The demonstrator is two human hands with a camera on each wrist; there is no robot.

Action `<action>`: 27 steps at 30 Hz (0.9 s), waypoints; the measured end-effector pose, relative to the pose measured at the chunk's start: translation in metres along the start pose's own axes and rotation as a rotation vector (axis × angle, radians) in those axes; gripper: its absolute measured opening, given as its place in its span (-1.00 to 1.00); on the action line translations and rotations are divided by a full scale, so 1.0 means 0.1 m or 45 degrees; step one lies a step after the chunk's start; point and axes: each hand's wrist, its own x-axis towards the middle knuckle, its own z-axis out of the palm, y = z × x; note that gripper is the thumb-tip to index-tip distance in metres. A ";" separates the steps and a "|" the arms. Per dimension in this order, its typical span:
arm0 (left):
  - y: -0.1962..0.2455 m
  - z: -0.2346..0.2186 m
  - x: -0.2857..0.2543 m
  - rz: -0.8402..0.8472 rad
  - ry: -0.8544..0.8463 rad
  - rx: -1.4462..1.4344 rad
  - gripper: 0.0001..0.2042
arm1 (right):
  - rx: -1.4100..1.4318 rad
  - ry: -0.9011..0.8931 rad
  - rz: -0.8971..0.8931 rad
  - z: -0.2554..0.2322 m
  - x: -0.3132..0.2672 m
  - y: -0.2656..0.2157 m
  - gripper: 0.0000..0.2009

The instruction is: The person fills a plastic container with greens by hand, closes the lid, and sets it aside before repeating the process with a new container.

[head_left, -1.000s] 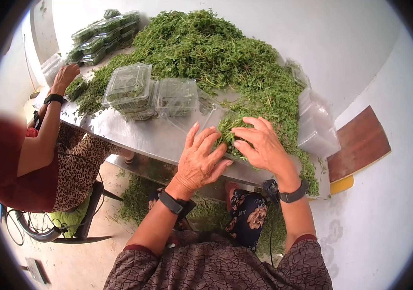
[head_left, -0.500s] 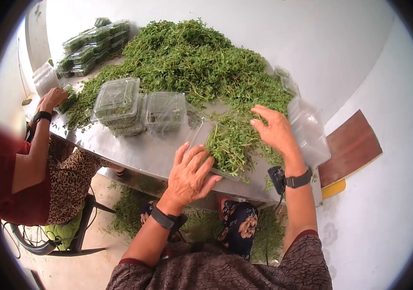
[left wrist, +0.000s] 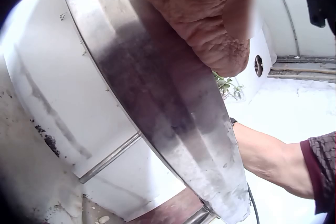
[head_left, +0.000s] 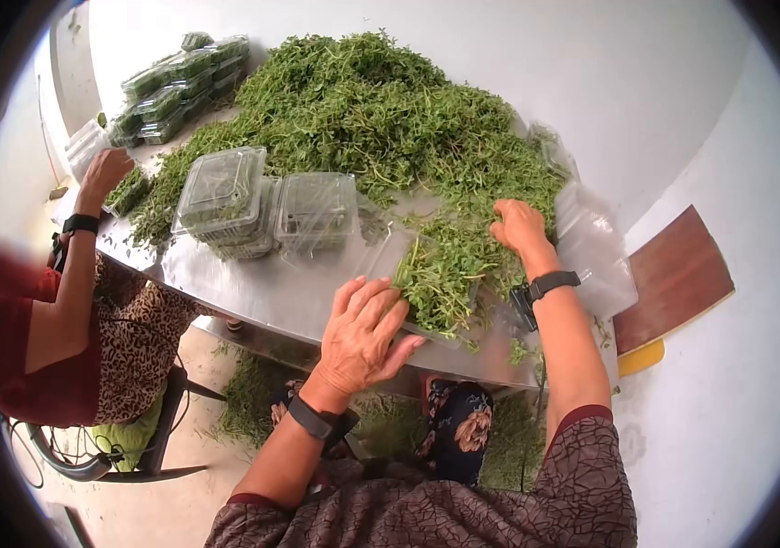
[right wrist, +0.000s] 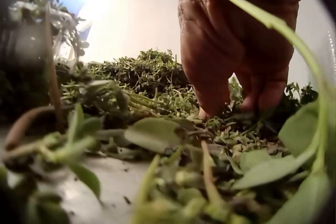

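A big heap of green herbs covers the far part of the steel table. In front of me lies an open clear clamshell box filled with loose herbs. My left hand lies flat on the table's near edge, its straight fingers touching the box's left side. The left wrist view shows that hand pressed on the steel rim. My right hand reaches past the box, fingers curled into the herbs at the heap's right edge. In the right wrist view its fingers dig down among stems and leaves.
Closed clamshells stand left of the box. Filled packs are stacked at the far left. A stack of empty boxes sits at the right table edge. Another person's hand works at the left. Herbs litter the floor.
My right hand left the box, moved right and away, and curled into the loose herbs. My left hand stayed flat by the box, sliding slightly towards the table's near edge.
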 end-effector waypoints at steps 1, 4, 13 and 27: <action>-0.01 0.00 0.00 0.003 0.002 -0.003 -0.58 | 0.001 0.002 -0.003 0.04 0.03 0.04 -0.72; -0.01 0.00 0.00 0.004 0.004 -0.009 -0.59 | -0.086 -0.033 0.022 0.06 0.06 0.11 -0.83; 0.00 0.00 0.01 0.000 0.020 -0.036 -0.60 | 1.023 0.043 0.296 -0.65 -0.23 -0.09 -0.86; -0.03 0.02 0.01 0.002 0.071 -0.059 -0.49 | 1.253 -0.202 0.161 -1.17 -1.05 -1.09 -0.77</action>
